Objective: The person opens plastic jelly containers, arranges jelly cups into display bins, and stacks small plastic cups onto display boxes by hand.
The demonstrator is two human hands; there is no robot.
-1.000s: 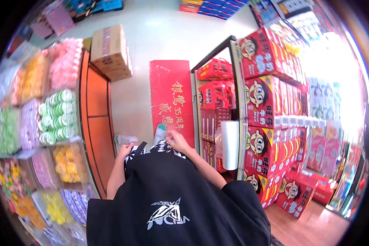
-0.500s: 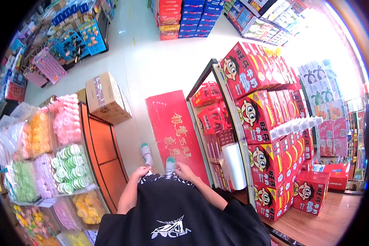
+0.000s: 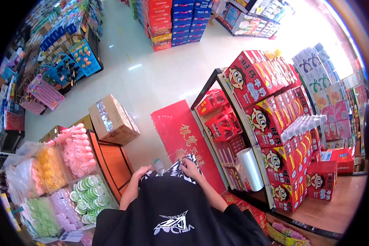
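Observation:
Low in the view, my left hand (image 3: 141, 172) hangs beside my black-and-white patterned shorts (image 3: 177, 167), its fingers curled inward. On the other side, my right hand (image 3: 190, 168) is closed against the same patterned cloth. Whether either hand grips the cloth or anything else is hidden. A black shirt (image 3: 176, 205) with a white print covers my front. One light shoe (image 3: 159, 166) shows between the hands; the other is out of sight.
A long red carton (image 3: 180, 131) lies on the floor ahead. Left of it stands a cardboard box (image 3: 112, 119), near packs of colourful sweets (image 3: 88, 197). On the right, red milk cartons (image 3: 260, 119) are stacked by a rack with a plastic bag roll (image 3: 250, 169). Blue boxes (image 3: 186, 24) stand farther off.
The camera view has shifted, so floor and shelves appear lower. My right shoe has gone behind the shorts. My hands stay at the shorts' sides, the right one slightly higher.

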